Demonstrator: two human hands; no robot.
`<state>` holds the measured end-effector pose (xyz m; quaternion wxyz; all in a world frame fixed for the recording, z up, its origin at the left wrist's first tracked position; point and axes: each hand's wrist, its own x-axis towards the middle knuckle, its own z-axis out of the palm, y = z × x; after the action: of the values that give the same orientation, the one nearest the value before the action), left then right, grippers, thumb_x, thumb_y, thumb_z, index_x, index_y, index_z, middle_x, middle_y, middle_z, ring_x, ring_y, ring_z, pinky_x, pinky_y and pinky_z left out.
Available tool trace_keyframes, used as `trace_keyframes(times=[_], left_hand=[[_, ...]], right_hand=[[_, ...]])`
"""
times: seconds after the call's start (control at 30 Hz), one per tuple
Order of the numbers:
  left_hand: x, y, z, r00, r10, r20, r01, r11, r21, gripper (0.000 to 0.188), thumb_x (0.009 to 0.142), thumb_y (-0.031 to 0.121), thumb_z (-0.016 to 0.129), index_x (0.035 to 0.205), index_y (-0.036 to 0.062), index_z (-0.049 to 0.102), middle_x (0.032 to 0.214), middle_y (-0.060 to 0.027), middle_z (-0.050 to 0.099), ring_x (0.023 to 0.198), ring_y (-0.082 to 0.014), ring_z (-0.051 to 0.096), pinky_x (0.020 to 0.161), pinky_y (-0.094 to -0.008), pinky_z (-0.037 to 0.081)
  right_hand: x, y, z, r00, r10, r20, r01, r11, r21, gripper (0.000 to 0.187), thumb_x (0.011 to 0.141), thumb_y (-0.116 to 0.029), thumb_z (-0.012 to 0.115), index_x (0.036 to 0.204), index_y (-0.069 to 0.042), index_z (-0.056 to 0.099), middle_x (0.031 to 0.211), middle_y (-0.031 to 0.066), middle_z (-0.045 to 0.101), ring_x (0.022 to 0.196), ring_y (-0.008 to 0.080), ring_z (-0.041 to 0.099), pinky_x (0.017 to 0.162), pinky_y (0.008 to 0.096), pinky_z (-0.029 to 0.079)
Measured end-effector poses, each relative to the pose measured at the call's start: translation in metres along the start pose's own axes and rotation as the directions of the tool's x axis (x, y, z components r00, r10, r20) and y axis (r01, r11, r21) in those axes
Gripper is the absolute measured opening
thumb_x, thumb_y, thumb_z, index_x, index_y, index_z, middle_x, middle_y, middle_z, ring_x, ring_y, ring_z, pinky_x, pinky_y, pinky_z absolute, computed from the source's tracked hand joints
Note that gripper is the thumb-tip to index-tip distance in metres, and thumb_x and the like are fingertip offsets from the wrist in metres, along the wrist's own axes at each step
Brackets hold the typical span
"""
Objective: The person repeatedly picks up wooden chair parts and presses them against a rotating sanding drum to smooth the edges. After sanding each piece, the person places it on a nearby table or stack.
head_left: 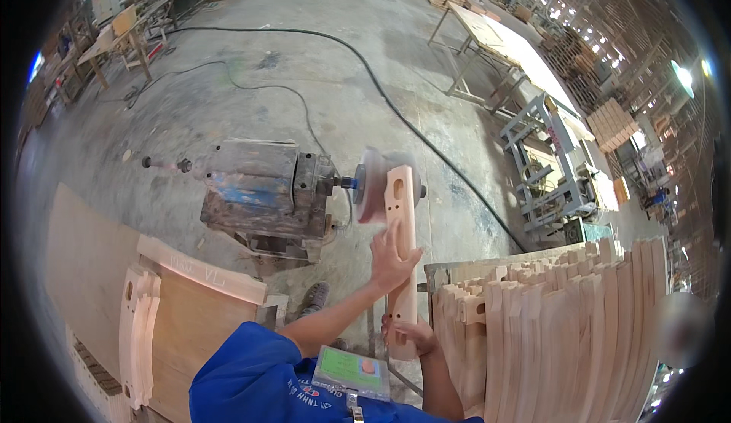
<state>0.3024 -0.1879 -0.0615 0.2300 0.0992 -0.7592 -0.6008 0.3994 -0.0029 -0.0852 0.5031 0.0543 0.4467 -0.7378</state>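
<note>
A long pale wooden board with a slot and several small holes points away from me, its far end against a blurred sanding wheel. My left hand is closed around the board's middle, with the fingers on its left edge and the thumb across the top. Nearer my body, my right hand grips the board's near end. The wheel sits on the shaft of a worn grey motor with blue paint marks, to the left of the board.
Many similar wooden pieces stand packed together at my right. On my left, several shaped pieces lie on a plywood surface. A black cable crosses the concrete floor. Farther right are a long table and a grey metal frame.
</note>
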Motion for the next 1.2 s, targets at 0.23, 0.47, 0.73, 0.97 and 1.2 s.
trace_keyframes(times=[0.23, 0.47, 0.73, 0.97, 1.2], left_hand=[[0.033, -0.023, -0.021, 0.872, 0.388, 0.299, -0.459, 0.861, 0.221, 0.043, 0.09, 0.008, 0.064, 0.132, 0.0007, 0.073, 0.173, -0.0193, 0.032, 0.161, -0.0515, 0.019, 0.131, -0.0582, 0.025], [0.036, -0.022, -0.019, 0.91, 0.32, 0.262, -0.369, 0.914, 0.166, 0.046, 0.091, 0.009, 0.062, 0.135, 0.0019, 0.071, 0.174, -0.018, 0.031, 0.161, -0.0527, 0.018, 0.131, -0.0595, 0.024], [0.043, -0.018, -0.039, 0.893, 0.401, 0.207, -0.449, 0.833, 0.323, 0.05, 0.094, 0.024, 0.069, 0.139, 0.0042, 0.068, 0.174, -0.0177, 0.031, 0.157, -0.0533, 0.027, 0.128, -0.0625, 0.027], [-0.061, 0.06, -0.222, 0.447, 0.472, 0.76, -0.843, 0.508, 0.18, 0.092, 0.075, 0.024, 0.09, 0.157, 0.0224, 0.047, 0.139, -0.0162, 0.058, 0.144, -0.0398, 0.048, 0.123, -0.0589, 0.035], [-0.241, 0.038, -0.378, 0.928, 0.07, 0.366, -0.344, 0.539, 0.768, 0.07, 0.075, 0.02, 0.086, 0.141, 0.0219, 0.064, 0.12, -0.0107, 0.069, 0.118, -0.0309, 0.065, 0.105, -0.0495, 0.048]], right_hand=[[0.012, 0.006, 0.034, 0.894, -0.315, -0.319, 0.048, 0.775, -0.63, 0.104, 0.086, -0.007, 0.077, 0.169, -0.017, 0.015, 0.112, 0.0091, 0.06, 0.09, 0.0229, 0.068, 0.07, 0.0415, 0.059], [0.004, -0.001, 0.036, 0.937, -0.186, -0.297, 0.047, 0.907, -0.419, 0.099, 0.084, -0.004, 0.078, 0.164, -0.019, 0.022, 0.112, 0.0099, 0.06, 0.087, 0.0206, 0.067, 0.065, 0.0379, 0.059], [-0.007, -0.008, 0.024, 0.99, 0.017, -0.14, -0.017, 1.0, -0.005, 0.071, 0.083, -0.007, 0.079, 0.146, -0.005, 0.046, 0.114, 0.0132, 0.063, 0.093, 0.0259, 0.07, 0.07, 0.0404, 0.063], [-0.066, 0.002, 0.05, 0.931, 0.255, 0.26, -0.222, 0.964, -0.148, 0.075, 0.08, -0.027, 0.083, 0.141, 0.005, 0.054, 0.123, 0.0239, 0.067, 0.099, 0.0323, 0.073, 0.077, 0.0461, 0.063], [-0.026, 0.037, 0.108, 0.99, -0.11, 0.093, 0.112, 0.993, -0.024, 0.089, 0.099, -0.042, 0.073, 0.169, -0.009, 0.028, 0.127, 0.0249, 0.066, 0.104, 0.0338, 0.073, 0.085, 0.0412, 0.062]])
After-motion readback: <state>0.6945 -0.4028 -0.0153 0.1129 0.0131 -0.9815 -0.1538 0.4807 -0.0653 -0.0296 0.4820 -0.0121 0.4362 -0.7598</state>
